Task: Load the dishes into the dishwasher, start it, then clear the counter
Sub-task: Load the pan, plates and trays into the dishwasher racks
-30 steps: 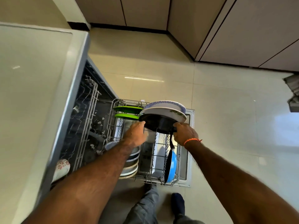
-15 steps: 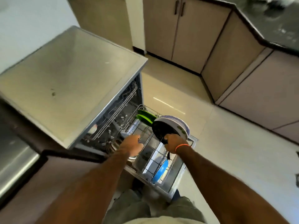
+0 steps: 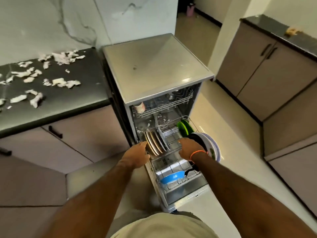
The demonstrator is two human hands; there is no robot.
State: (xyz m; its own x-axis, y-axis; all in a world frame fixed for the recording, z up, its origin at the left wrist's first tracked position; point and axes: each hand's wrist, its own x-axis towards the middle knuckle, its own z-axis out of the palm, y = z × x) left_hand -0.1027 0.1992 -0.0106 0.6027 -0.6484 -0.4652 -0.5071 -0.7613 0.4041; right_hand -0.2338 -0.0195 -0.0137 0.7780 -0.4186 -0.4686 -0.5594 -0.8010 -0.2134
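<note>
Beside counter [image 3: 51, 103], both hands grip pulled-out lower rack [image 3: 173, 152] edges, left hand [image 3: 137, 154], right hand [image 3: 189, 148]

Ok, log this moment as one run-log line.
stage: loading | lower rack: pulled out, both hands on it | left hand; right hand | counter: paper scraps remain

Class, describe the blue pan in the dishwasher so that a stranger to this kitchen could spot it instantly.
Find the open dishwasher beside the dark counter. Its lower rack is pulled out over the door. The blue pan lies at the rack's near end, the only blue dish, apart from the green plates at the far end.
</note>
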